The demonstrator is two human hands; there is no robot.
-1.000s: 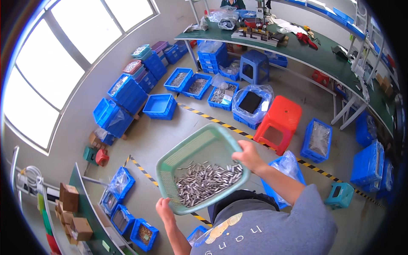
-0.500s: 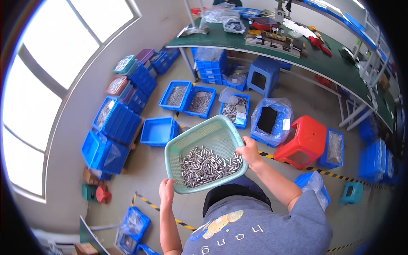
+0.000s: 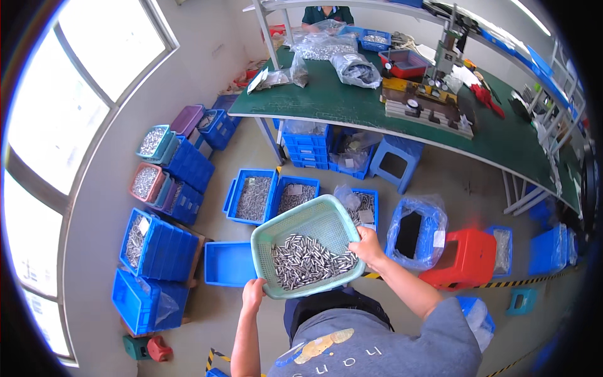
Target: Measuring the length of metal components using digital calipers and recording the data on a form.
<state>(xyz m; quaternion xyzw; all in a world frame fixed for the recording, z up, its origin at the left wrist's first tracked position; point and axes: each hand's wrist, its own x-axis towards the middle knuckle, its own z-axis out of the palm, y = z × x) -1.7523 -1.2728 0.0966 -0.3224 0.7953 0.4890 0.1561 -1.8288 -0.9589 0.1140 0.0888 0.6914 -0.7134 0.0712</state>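
Both of my hands carry a light green plastic basket (image 3: 286,229) in front of my body, tilted toward me. A heap of small metal pins (image 3: 308,261) lies in its lower part. My left hand (image 3: 253,294) is closed on the basket's near left corner. On the right side, my right hand (image 3: 367,245) grips the rim, thumb on top. Just beyond the basket's left side sits a blue bin (image 3: 227,262) on the floor. Farther out are blue bins of metal parts (image 3: 254,197), partly hidden behind the basket at the right.
Stacked blue crates (image 3: 160,254) line the left wall. A green-topped workbench (image 3: 339,100) holds a metal fixture (image 3: 427,107) and bags, with a person (image 3: 328,15) behind it. A red stool (image 3: 461,259) and a bag-lined bin (image 3: 433,251) stand at the right. A blue stool (image 3: 397,162) is under the bench.
The view has shifted, so the workbench and bins appear lower and nearer. The basket stays in both hands, with the pins still in it.
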